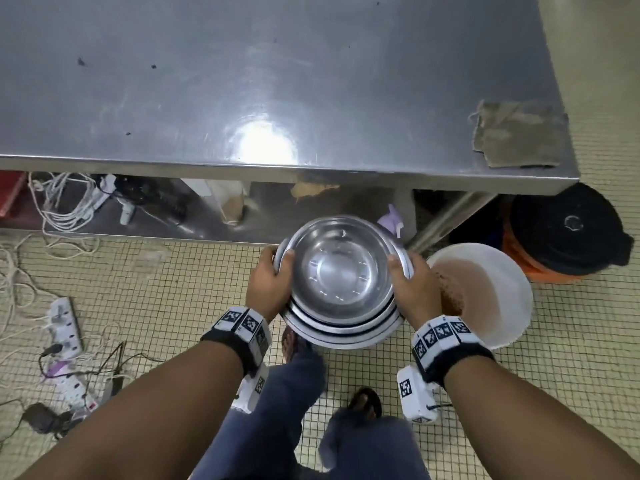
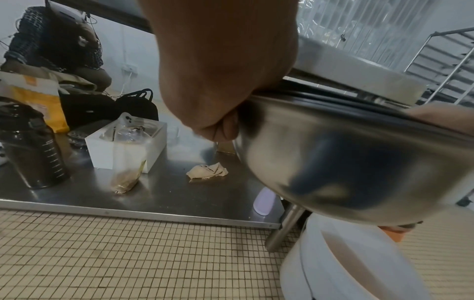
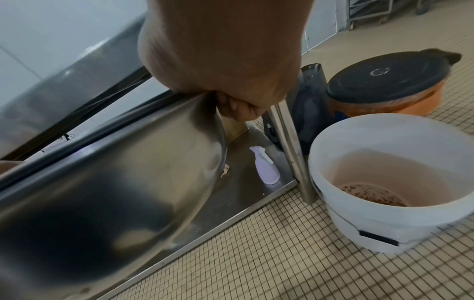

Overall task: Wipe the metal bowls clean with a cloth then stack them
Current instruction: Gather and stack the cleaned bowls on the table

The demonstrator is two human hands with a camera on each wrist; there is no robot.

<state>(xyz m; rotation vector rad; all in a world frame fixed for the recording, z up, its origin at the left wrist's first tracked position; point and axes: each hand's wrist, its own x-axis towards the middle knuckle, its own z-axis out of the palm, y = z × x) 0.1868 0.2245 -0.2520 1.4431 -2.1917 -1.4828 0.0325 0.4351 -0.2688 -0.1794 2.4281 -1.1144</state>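
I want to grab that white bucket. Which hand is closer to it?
Right. The right hand grips the stacked bowls right beside the white bucket; the left hand holds the bowls' far side.

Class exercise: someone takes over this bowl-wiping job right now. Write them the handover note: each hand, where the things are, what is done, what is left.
Left hand: grips the left rim of the nested metal bowls.
Right hand: grips the right rim.
The bowls are held in the air over the tiled floor, in front of the steel table, beside the white bucket.
The cloth lies on the table's right corner, untouched by either hand.
Done: nothing shows any wiping yet.
Left: set the bowls on the table, wipe each with the cloth, then stack them.
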